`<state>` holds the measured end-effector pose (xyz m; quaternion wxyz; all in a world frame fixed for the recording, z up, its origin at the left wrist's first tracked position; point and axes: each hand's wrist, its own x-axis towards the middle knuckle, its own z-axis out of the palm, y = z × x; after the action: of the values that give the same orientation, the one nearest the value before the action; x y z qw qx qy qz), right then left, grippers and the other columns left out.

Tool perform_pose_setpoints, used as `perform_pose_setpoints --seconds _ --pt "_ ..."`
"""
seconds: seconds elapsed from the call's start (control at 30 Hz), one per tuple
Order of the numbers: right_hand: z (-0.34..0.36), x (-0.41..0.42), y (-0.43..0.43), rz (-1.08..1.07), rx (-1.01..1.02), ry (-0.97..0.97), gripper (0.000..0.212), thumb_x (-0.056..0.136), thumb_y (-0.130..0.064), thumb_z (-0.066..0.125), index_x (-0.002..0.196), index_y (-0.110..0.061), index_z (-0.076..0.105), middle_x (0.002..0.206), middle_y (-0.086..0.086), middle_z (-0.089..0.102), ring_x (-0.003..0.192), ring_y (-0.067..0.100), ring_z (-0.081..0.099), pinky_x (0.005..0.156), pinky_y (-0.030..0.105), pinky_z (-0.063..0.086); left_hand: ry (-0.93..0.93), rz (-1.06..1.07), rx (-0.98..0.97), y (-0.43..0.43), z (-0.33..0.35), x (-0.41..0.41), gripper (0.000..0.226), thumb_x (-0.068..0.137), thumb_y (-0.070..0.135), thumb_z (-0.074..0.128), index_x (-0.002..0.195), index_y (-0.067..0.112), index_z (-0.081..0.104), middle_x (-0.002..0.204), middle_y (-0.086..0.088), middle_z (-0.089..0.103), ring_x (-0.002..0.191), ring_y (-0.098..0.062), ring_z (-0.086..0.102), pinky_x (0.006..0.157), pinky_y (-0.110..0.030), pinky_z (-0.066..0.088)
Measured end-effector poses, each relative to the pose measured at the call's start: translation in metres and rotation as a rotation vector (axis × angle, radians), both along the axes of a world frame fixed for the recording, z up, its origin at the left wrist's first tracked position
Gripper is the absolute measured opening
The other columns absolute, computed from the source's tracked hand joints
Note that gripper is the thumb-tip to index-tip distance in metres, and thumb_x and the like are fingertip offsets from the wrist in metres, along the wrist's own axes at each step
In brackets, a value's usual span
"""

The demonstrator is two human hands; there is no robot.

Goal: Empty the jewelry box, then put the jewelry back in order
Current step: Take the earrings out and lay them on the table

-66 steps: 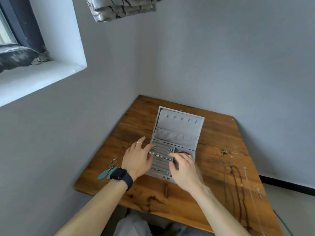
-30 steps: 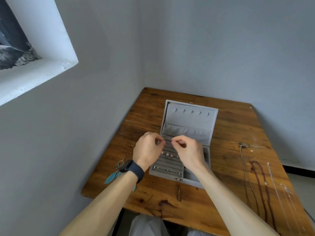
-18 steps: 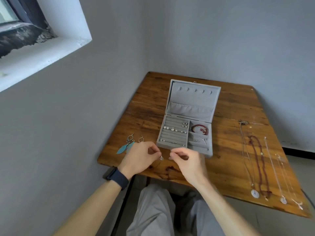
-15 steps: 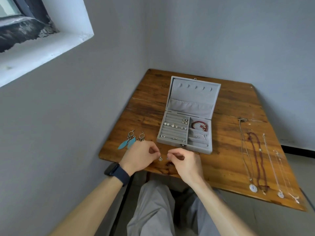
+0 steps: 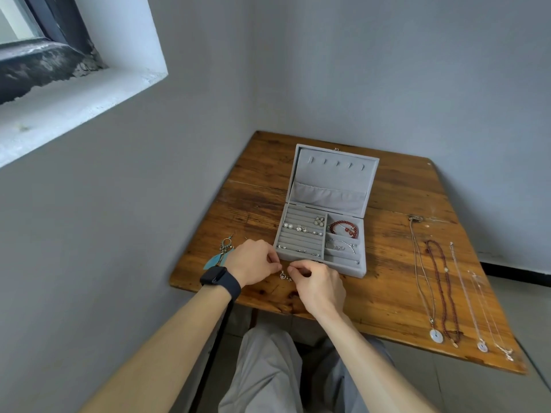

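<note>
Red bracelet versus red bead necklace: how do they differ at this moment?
The bracelet sits curled in a small loop inside the back right compartment of the box; the necklace lies stretched long on the table, right of the box. The bracelet's beads look brighter red and bigger; the necklace's are darker and finer. Both are strings of red beads.

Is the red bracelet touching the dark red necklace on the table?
Apart. Head view: the red bracelet sits inside the jewelry box; the dark red necklace lies well outside it.
</note>
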<state>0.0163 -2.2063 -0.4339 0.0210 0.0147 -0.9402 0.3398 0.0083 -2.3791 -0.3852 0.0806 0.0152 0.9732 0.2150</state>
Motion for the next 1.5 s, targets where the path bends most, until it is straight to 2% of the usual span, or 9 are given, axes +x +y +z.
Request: perform_pose_setpoints --seconds 0.23,0.43,0.6,0.73,0.9,1.0,1.1,1.27,1.5 --pt "-0.007 -0.001 -0.001 -0.021 0.006 0.050 0.022 0.091 -0.052 0.064 0.108 -0.042 0.074 0.103 -0.015 0.074 0.093 0.012 0.069 0.066 0.025 0.053 0.012 0.012 0.013 -0.001 -0.003 -0.002 0.020 0.093 0.043 0.065 0.106 0.032 0.074 0.103 0.008 0.071 0.093 -0.012 0.065 0.078 -0.030 0.055" --pt "-0.006 0.001 0.004 -0.005 -0.045 0.061 0.022 0.091 -0.046 0.068 0.110 -0.038 0.075 0.106 -0.012 0.075 0.096 0.014 0.069 0.071 0.027 0.055 0.056 0.005 0.021 0.002 -0.004 -0.001 0.021 0.094 0.044 0.063 0.108 0.034 0.074 0.102 0.009 0.072 0.090 -0.011 0.065 0.071 -0.025 0.050" --pt "-0.002 0.006 0.017 0.066 -0.138 0.085 0.022 0.090 -0.037 0.072 0.110 -0.033 0.076 0.102 -0.016 0.074 0.094 0.003 0.068 0.078 0.015 0.051 0.071 0.012 0.044 0.000 -0.004 0.003 0.023 0.094 0.043 0.061 0.112 0.035 0.073 0.104 0.009 0.072 0.091 -0.009 0.064 0.072 -0.023 0.049" --pt "0.006 0.010 0.032 0.139 -0.167 0.062 0.025 0.090 -0.036 0.071 0.114 -0.036 0.073 0.093 -0.028 0.066 0.080 -0.014 0.060 0.073 0.004 0.049 0.066 0.018 0.043 -0.005 0.000 0.005 0.023 0.093 0.045 0.061 0.112 0.037 0.072 0.106 0.012 0.072 0.097 -0.010 0.065 0.082 -0.032 0.057" --pt "0.022 0.009 0.050 0.174 -0.147 0.084 0.026 0.091 -0.034 0.070 0.117 -0.035 0.070 0.099 -0.026 0.068 0.084 -0.015 0.060 0.067 -0.004 0.041 0.229 -0.011 -0.047 -0.002 0.008 0.003 0.022 0.095 0.046 0.056 0.111 0.038 0.069 0.103 0.017 0.067 0.091 -0.003 0.060 0.062 -0.018 0.045" --pt "0.033 0.000 0.059 0.179 -0.146 0.104 0.024 0.091 -0.032 0.070 0.116 -0.032 0.072 0.102 -0.021 0.070 0.089 -0.009 0.064 0.074 0.001 0.047 0.333 -0.042 -0.070 0.005 0.014 -0.008 0.022 0.096 0.040 0.057 0.114 0.035 0.068 0.100 0.014 0.064 0.094 -0.006 0.059 0.068 -0.025 0.054" --pt "0.044 -0.018 0.066 0.163 -0.113 0.128 0.024 0.091 -0.032 0.069 0.115 -0.034 0.072 0.100 -0.022 0.069 0.088 -0.007 0.064 0.077 0.009 0.052 0.368 -0.065 -0.084 0.015 0.020 -0.027 0.026 0.096 0.038 0.055 0.121 0.034 0.062 0.107 0.011 0.064 0.101 -0.010 0.058 0.075 -0.030 0.055" --pt "0.052 -0.062 0.070 0.144 -0.001 0.127 0.024 0.092 -0.038 0.066 0.116 -0.036 0.070 0.103 -0.021 0.067 0.089 -0.004 0.062 0.074 0.005 0.043 0.344 -0.068 -0.132 0.035 0.022 -0.067 0.033 0.097 0.038 0.052 0.129 0.031 0.058 0.123 0.006 0.063 0.114 -0.017 0.056 0.083 -0.032 0.051" --pt "0.043 -0.121 0.062 0.161 0.179 0.099 0.028 0.095 -0.036 0.059 0.122 -0.032 0.068 0.117 -0.008 0.066 0.107 0.016 0.063 0.083 0.028 0.052 0.281 -0.092 -0.173 0.064 0.016 -0.116 0.030 0.097 0.032 0.053 0.123 0.025 0.065 0.119 -0.002 0.062 0.111 -0.024 0.059 0.084 -0.038 0.055"
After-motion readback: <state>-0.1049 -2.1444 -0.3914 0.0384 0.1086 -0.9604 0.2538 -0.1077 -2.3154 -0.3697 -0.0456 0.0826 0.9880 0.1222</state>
